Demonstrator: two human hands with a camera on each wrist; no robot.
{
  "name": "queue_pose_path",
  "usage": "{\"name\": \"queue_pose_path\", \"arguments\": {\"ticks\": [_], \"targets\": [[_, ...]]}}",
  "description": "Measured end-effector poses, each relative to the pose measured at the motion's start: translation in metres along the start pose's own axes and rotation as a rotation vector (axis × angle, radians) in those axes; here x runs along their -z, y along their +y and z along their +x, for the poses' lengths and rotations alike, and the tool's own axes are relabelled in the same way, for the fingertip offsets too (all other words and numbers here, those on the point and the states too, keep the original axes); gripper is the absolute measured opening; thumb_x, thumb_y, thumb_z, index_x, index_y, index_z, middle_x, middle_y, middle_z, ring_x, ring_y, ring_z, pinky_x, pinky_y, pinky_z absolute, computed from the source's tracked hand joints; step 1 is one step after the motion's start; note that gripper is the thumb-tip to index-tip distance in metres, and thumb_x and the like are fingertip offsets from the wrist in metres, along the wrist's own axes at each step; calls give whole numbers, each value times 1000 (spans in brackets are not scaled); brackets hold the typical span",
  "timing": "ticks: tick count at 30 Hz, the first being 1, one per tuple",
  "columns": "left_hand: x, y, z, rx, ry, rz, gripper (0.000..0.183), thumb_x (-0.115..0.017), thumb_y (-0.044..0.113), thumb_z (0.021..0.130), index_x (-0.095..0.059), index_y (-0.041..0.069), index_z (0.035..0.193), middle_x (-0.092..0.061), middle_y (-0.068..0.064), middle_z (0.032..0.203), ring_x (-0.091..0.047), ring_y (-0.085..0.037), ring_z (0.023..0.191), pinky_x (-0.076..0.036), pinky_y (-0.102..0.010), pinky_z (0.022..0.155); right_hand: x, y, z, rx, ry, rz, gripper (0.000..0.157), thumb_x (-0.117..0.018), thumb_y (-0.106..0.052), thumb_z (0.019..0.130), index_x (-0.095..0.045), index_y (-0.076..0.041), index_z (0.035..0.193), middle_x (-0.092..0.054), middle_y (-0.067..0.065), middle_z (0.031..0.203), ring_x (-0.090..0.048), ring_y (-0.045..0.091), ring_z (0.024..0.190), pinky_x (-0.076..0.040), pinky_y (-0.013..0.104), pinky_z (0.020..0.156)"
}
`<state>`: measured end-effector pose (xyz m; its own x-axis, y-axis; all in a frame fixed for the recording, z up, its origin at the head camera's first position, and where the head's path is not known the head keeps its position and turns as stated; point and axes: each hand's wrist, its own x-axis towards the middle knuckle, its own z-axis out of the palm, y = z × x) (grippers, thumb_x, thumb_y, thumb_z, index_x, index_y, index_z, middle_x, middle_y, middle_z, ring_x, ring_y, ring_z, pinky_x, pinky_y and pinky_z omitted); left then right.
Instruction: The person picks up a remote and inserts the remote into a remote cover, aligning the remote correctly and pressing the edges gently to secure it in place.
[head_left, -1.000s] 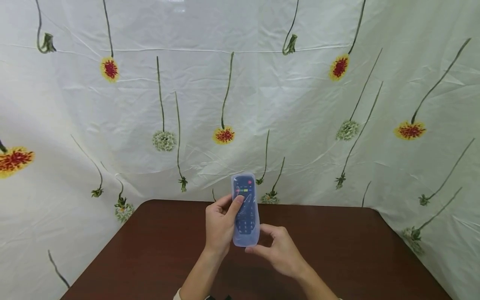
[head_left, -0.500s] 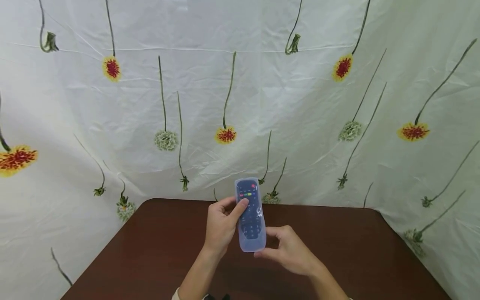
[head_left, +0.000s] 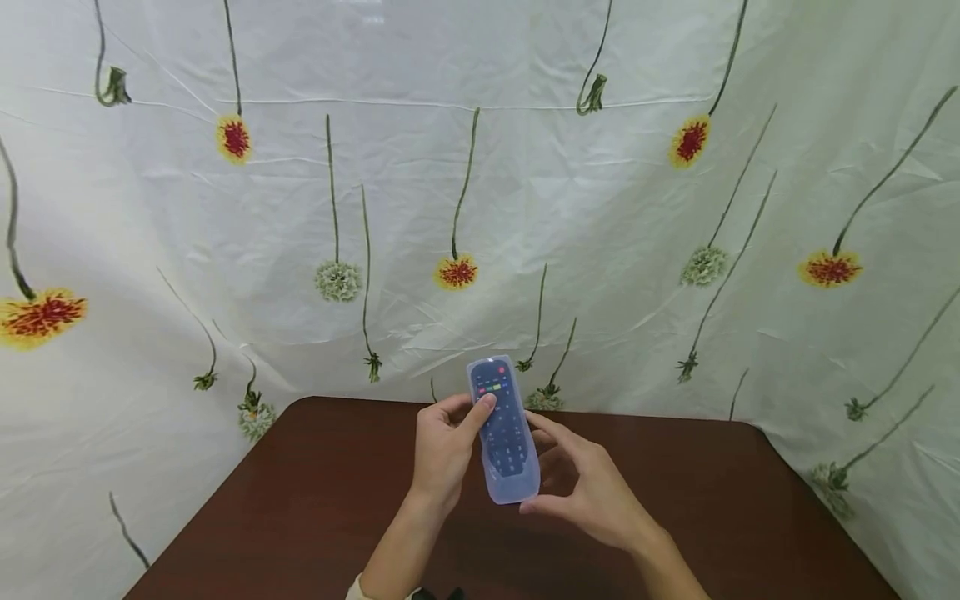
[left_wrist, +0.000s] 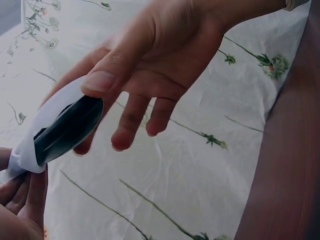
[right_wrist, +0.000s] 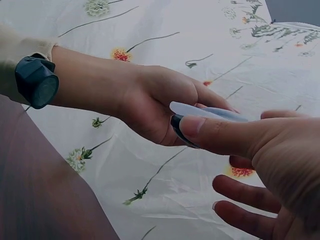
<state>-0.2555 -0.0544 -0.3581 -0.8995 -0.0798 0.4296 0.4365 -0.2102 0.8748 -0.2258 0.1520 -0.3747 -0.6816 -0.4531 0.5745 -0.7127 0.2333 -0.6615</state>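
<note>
Remote control (head_left: 501, 429): holding it over the table (head_left: 337, 492), gripping its left edge with left hand (head_left: 442, 446), pinching its near right end with right hand (head_left: 592, 483), probably handling light, stiff beneath a softer cover (head_left: 508, 492), best taken by long edges.

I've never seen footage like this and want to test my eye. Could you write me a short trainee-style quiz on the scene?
1. Which fingers, left or right, have their thumb over the buttons of the remote control?
2. True or false: the remote control is held up off the table.
3. What is printed on the cloth behind?

Key: 1. The left fingers. 2. True. 3. Flowers.
</note>
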Motion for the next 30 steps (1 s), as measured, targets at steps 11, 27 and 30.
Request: {"name": "queue_pose_path", "arguments": {"ticks": [11,27,30], "targets": [[-4,-2,2,149,-49,-91,28,-74,9,97,-70,-18,105,-72,-12,88,-67,-15,79,-56,-28,73,3,-2,-1,208,57,-251,76,-93,4,73,-64,-16,141,-53,3,136,-64,19,102,-59,29,73],[-5,-1,-4,252,-163,-154,26,-72,9,97,-70,-17,99,-71,-11,84,-69,-14,72,-58,-27,66,2,2,8,534,219,-417,31,-70,-33,101,-76,-8,119,-70,7,125,-61,31,117,-42,28,108],[-6,-2,-4,296,-186,-185,23,-70,10,98,-70,-14,98,-72,-11,83,-71,-15,73,-59,-28,66,2,3,7,544,226,-404,34,-68,-36,101,-76,-7,118,-72,6,121,-63,32,116,-43,29,107]]}}
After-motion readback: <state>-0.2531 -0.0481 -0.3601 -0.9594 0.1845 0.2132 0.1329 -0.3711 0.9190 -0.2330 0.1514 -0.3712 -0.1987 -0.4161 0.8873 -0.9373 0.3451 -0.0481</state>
